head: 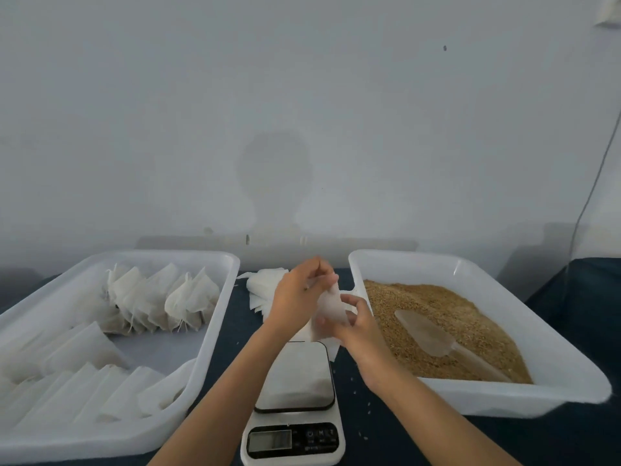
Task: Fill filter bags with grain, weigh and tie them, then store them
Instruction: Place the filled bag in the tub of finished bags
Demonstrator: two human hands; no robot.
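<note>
Above the white digital kitchen scale (293,398), the left hand (295,294) and right hand (354,322) both pinch a thin white paper filter bag (331,306), motion-blurred. Its contents can't be made out.

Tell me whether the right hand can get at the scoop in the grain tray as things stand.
Probably yes, once freed. The scoop lies uncovered on the grain, just right of the right hand, with nothing between them. But that hand and the left hand are holding a filter bag.
</note>
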